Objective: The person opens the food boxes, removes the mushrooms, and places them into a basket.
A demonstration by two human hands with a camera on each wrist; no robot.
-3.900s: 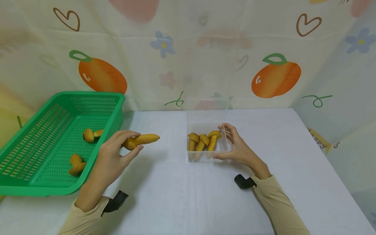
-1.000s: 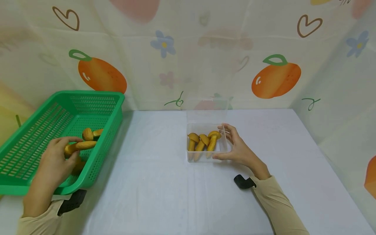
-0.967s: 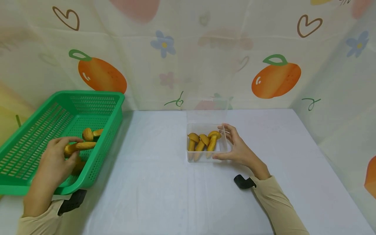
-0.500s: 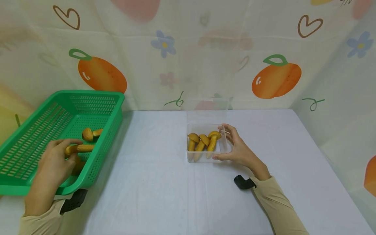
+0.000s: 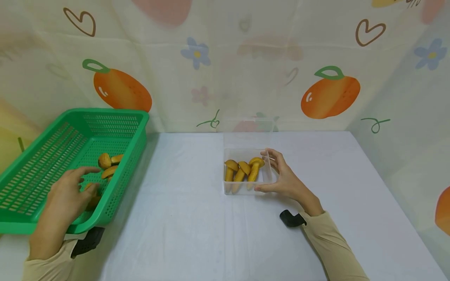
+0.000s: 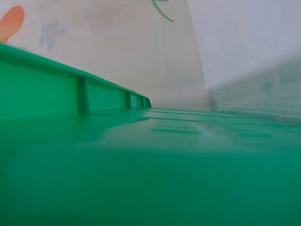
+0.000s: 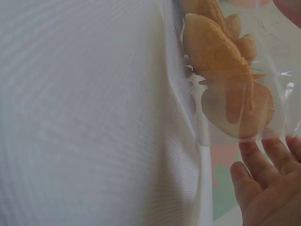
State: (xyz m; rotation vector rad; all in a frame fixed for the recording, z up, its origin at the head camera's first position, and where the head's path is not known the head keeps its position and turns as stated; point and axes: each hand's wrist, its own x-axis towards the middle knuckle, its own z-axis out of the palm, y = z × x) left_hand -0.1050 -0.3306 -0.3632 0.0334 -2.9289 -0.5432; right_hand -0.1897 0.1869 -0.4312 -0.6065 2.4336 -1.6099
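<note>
Inside the green basket [image 5: 21, 228] at the left, my left hand [image 5: 66, 199] hovers with thumb and fingers spread apart, nothing between them. A yellow-brown mushroom [image 5: 109, 171] lies just beyond its fingertips. Another mushroom [image 5: 105, 160] is behind that one, and one more [image 5: 93, 203] is partly hidden under the thumb. At the table's middle my right hand [image 5: 286, 179] grips the right side of a clear plastic box [image 5: 242, 182], thumb at the front corner. Three mushrooms [image 5: 254, 171] lie side by side in it. The right wrist view shows fingertips [image 7: 249, 150] against the clear wall.
The box's clear lid [image 5: 247, 138] stands raised at the back. White cloth covers the table [image 5: 190, 218], with a patterned curtain [image 5: 225, 78] behind it. Only the basket's green side [image 6: 42, 94] and rim fill much of the left wrist view.
My left hand carried a mushroom from over the table back into the basket and has just let go of it there, its fingers parting. The right hand keeps its hold on the box.
</note>
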